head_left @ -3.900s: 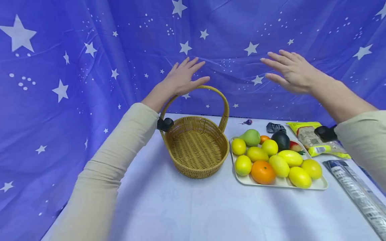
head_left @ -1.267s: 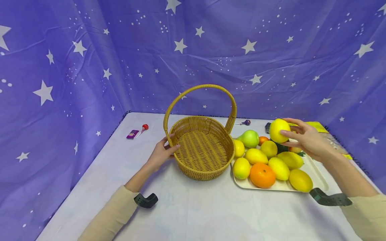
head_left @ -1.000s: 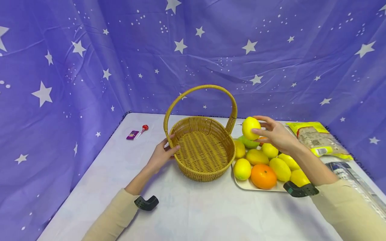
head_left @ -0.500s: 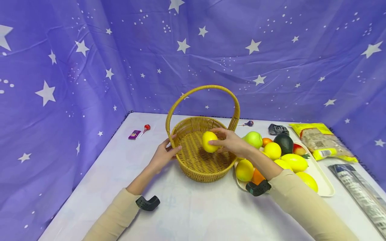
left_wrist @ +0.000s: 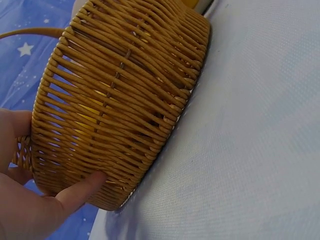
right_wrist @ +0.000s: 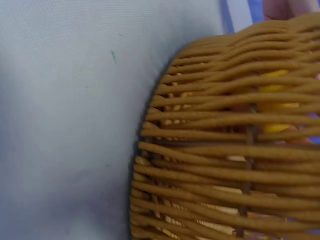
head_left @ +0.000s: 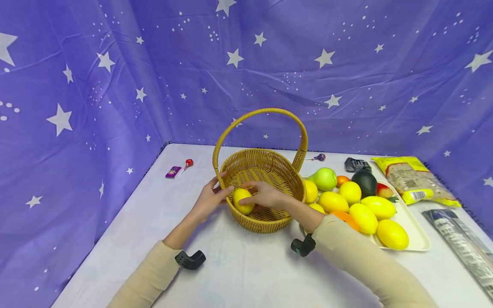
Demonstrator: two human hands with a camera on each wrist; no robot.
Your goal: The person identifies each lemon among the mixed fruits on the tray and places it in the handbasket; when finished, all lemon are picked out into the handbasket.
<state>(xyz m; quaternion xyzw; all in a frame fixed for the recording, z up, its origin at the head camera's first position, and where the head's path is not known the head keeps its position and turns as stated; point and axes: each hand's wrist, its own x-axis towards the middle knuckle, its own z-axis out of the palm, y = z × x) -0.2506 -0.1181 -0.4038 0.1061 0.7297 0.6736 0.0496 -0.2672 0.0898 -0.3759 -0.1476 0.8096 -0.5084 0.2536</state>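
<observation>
A tan wicker basket (head_left: pixel 264 226) with a tall arched handle stands on the white table in the head view. My left hand (head_left: pixel 209 200) grips its left rim near the foot of the handle; in the left wrist view a finger (left_wrist: pixel 82 192) lies along the woven side. Inside the basket, close to the left wall, my right hand (head_left: pixel 266 195) holds a yellow lemon (head_left: pixel 242 201) between thumb and fingers. Through the weave in the right wrist view only bits of yellow show, so whether the lemon touches the basket floor I cannot tell.
Right of the basket, a white tray (head_left: pixel 419 239) bears several lemons, a green pear (head_left: pixel 325 179), oranges and an avocado (head_left: pixel 364 184). Farther right lie a yellow bag (head_left: pixel 414 179) and a silver packet (head_left: pixel 458 244). A red lollipop (head_left: pixel 188 163) and purple candy (head_left: pixel 173 172) lie left.
Both hands came down from the air; the left took the basket rim. My right hand carried a lemon leftward from over the tray, then lowered it into the basket toward the left wall.
</observation>
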